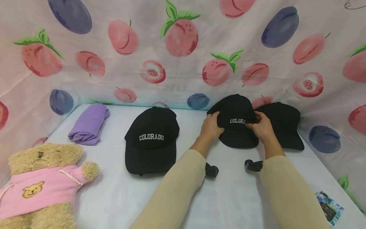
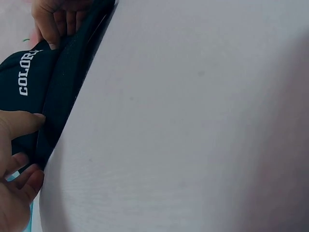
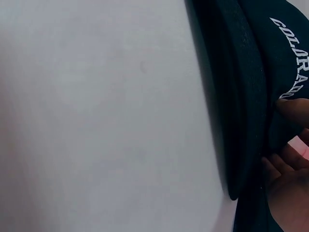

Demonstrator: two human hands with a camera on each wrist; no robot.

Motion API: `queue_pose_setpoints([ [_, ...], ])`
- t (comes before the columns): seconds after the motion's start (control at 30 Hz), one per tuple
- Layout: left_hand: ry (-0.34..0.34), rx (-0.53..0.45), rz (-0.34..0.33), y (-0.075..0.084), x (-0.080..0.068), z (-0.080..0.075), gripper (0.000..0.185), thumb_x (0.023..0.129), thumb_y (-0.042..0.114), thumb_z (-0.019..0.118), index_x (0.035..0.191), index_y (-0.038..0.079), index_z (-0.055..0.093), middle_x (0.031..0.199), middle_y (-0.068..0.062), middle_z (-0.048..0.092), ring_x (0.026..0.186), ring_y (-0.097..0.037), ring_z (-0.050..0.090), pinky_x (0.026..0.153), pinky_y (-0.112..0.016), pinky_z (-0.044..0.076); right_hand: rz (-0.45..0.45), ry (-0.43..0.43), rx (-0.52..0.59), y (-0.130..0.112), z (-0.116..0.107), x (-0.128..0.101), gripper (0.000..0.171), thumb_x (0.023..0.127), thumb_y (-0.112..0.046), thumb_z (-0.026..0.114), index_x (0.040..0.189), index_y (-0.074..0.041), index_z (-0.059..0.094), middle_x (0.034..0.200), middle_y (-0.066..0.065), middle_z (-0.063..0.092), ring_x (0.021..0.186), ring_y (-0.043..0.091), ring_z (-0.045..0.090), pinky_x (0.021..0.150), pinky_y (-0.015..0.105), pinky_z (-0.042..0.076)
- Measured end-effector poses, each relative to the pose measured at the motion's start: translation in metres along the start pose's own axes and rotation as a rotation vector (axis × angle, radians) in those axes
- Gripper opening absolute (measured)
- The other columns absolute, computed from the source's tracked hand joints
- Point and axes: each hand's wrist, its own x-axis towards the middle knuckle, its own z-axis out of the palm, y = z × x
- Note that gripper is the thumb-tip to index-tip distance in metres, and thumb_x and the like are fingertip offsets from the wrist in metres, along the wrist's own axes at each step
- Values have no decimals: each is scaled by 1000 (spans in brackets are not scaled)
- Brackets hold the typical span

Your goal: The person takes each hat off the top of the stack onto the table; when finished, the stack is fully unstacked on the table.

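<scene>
A black baseball cap (image 1: pixel 235 109) with white COLORADO lettering is between my two hands at the back right of the table. My left hand (image 1: pixel 210 128) grips its left side, the thumb on the front and the fingers around the edge. On the other side, my right hand (image 1: pixel 263 127) pinches the cap near the end of the lettering, its thumb covering the last letters. In the right wrist view the brim of the cap (image 3: pixel 227 96) points down toward the white surface. Just behind my right hand sits another black cap (image 1: pixel 281 124), partly hidden.
A third black COLORADO cap (image 1: pixel 151 127) rests left of my arms. Farther left lie a folded purple cloth (image 1: pixel 89 124) and a teddy bear (image 1: pixel 43 187) in a pink top. A small colourful packet (image 1: pixel 331 205) is at the right edge. Fruit-printed fabric (image 1: pixel 177 76) hangs behind.
</scene>
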Motion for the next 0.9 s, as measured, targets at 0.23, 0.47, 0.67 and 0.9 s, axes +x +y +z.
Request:
queue_pose_setpoints([
  [0.23, 9, -18, -5, 2, 3, 0, 74, 95, 18, 76, 160, 17, 40, 156, -11, 47, 142, -28, 50, 116, -36, 44, 4, -31, -42, -6, -3, 2, 81, 96, -4, 62, 163, 1, 17, 162, 35, 30, 147, 49, 36, 119, 62, 33],
  [0.47, 3, -3, 2, 1, 4, 2, 73, 97, 18, 73, 161, 16, 37, 157, -11, 47, 143, -26, 50, 118, -35, 42, 26, -15, 31, -7, 0, 4, 84, 95, 1, 62, 165, -4, 16, 164, 32, 27, 150, 47, 33, 120, 60, 33],
  [0.67, -29, 32, 18, 1, 4, 2, 74, 98, 19, 71, 162, 15, 33, 159, -10, 46, 145, -24, 48, 119, -33, 40, 34, 46, 73, -5, 2, 4, 85, 94, 3, 62, 165, -6, 18, 165, 32, 25, 152, 46, 30, 120, 60, 33],
  [0.9, -24, 179, 10, 4, -4, -1, 67, 100, 27, 70, 158, 10, 41, 155, -11, 51, 140, -23, 54, 115, -32, 45, 65, 96, 87, -6, 8, -4, 81, 96, 0, 60, 165, -6, 17, 166, 30, 26, 152, 45, 30, 121, 58, 33],
])
